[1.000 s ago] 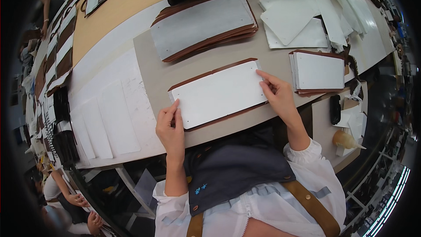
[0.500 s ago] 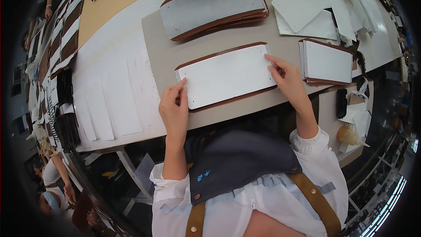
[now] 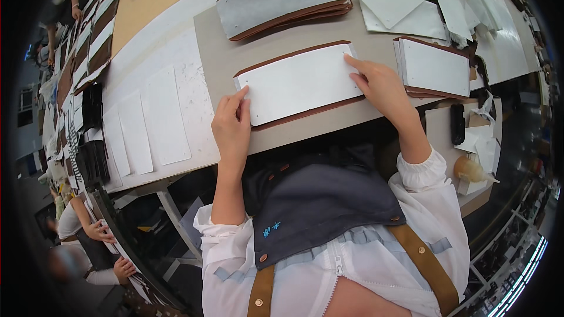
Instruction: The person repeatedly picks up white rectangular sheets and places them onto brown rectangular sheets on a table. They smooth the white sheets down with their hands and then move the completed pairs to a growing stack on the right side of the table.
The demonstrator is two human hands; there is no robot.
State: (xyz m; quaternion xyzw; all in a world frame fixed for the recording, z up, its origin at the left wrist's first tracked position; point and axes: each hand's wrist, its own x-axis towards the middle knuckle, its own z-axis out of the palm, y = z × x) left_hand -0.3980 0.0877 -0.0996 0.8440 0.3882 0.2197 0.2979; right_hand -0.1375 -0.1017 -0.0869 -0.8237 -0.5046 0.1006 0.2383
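A white rectangular panel (image 3: 299,85), with small holes near its corners, lies over a brown leather piece (image 3: 294,57) whose long edges show beyond it. At the panel's left end, my left hand (image 3: 231,126) holds the edge with index finger and thumb, its other fingers curled. My right hand (image 3: 382,85) grips the right end the same way, index fingertip on the upper corner. Behind these lies a stack of brown leather pieces topped by a greyish panel (image 3: 282,1). To the right is a smaller stack with a white panel (image 3: 436,67) on top.
Loose white sheets (image 3: 399,3) are heaped at the back right. Several white strips (image 3: 167,117) lie on the left tabletop. A squeeze bottle (image 3: 470,169) lies on a lower surface at right. Other people's hands (image 3: 100,232) show at the far left.
The view has shifted a little, so the table sits higher in the picture. My hands keep their places at the panel's ends. At lower left, another person's hands have moved.
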